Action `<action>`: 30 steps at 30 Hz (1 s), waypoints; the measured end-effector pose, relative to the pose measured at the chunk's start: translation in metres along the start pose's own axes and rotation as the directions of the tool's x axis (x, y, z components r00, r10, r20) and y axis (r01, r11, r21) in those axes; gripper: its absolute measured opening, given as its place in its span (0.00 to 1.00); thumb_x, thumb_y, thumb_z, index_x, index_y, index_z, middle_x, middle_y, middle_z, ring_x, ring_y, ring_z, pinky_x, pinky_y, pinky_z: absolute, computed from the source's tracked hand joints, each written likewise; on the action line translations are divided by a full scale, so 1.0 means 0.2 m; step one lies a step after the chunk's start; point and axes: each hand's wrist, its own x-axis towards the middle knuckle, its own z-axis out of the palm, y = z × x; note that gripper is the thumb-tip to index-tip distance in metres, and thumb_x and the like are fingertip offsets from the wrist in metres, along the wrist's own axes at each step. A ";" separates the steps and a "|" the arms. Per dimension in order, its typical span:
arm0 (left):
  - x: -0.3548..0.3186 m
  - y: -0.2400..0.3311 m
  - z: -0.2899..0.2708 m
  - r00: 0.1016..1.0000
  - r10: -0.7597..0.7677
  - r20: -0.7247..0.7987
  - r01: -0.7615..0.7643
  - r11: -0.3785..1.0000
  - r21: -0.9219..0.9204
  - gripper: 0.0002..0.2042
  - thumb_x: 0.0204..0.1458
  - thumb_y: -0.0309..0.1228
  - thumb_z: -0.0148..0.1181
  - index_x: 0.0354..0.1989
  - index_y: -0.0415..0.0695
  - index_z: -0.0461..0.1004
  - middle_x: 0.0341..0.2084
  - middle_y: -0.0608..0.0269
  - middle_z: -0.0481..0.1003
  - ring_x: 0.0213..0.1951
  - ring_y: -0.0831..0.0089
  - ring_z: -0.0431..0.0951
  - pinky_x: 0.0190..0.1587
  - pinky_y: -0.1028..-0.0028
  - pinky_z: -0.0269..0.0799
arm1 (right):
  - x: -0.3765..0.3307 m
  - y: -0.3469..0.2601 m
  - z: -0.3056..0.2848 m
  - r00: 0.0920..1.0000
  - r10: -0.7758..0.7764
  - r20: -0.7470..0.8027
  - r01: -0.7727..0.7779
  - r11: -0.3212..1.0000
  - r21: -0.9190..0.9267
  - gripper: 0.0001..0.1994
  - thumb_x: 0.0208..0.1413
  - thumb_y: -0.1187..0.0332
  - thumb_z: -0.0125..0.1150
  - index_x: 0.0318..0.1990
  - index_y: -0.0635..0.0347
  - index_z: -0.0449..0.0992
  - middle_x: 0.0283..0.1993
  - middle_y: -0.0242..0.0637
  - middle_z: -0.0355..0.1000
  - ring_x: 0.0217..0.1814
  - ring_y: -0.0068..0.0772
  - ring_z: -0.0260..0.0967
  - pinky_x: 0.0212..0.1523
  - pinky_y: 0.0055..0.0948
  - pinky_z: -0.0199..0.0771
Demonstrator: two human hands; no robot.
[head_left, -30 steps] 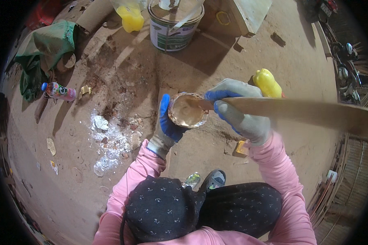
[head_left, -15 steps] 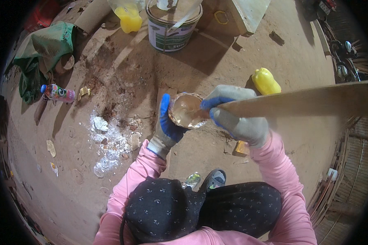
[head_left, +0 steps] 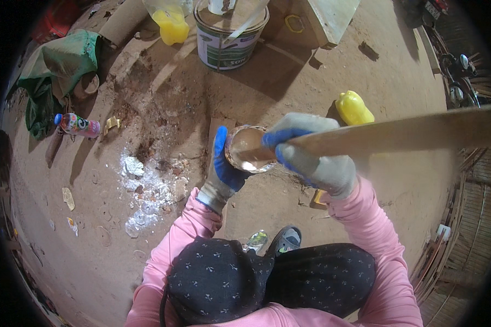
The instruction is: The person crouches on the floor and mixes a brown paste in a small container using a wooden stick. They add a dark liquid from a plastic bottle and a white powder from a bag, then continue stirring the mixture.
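My left hand [head_left: 223,166], in a grey and blue work glove, is wrapped round the side of a small round tub [head_left: 228,150] of brownish, wet-looking material. A long flat wooden stick [head_left: 387,133] is gripped in my right hand [head_left: 313,152], gloved the same way. Its lower end dips into the tub, while the broad upper part stretches out to the right. How deep the tip goes is hidden by the contents.
A large paint bucket [head_left: 229,49] stands ahead, beside a container of yellow liquid [head_left: 172,27]. A yellow plastic bottle [head_left: 354,109] lies at the right. Leftward are a pink drink bottle [head_left: 77,125], spilled white powder [head_left: 142,204] and a green cloth [head_left: 65,60].
My right hand has shifted slightly left with the wooden stick, whose lower end now reaches further across the tub. The left hand and tub stay nearly in place.
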 end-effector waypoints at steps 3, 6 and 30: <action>0.00 0.00 0.00 0.998 0.023 -0.063 -0.021 0.999 0.030 0.43 0.60 0.69 0.44 0.71 0.43 0.63 0.67 0.53 0.67 0.66 0.56 0.69 0.68 0.44 0.63 | 0.00 -0.01 0.00 0.997 0.067 -0.037 -0.065 0.997 0.044 0.11 0.55 0.67 0.62 0.41 0.64 0.81 0.36 0.42 0.77 0.37 0.39 0.76 0.39 0.33 0.76; 0.01 0.00 0.00 1.000 0.006 -0.028 -0.007 1.000 -0.027 0.42 0.61 0.69 0.43 0.70 0.46 0.64 0.67 0.54 0.68 0.65 0.56 0.70 0.67 0.44 0.65 | 0.00 -0.03 0.00 1.000 0.021 0.017 -0.021 1.000 0.009 0.10 0.56 0.70 0.60 0.41 0.67 0.81 0.34 0.38 0.76 0.33 0.23 0.74 0.34 0.25 0.73; 0.03 0.01 -0.02 0.999 0.025 -0.029 -0.026 0.998 -0.055 0.41 0.61 0.68 0.45 0.68 0.44 0.66 0.63 0.53 0.71 0.63 0.56 0.73 0.64 0.46 0.70 | -0.02 0.02 -0.01 0.998 -0.016 -0.054 0.016 1.000 -0.007 0.10 0.56 0.63 0.63 0.40 0.59 0.78 0.34 0.43 0.74 0.36 0.47 0.74 0.39 0.39 0.75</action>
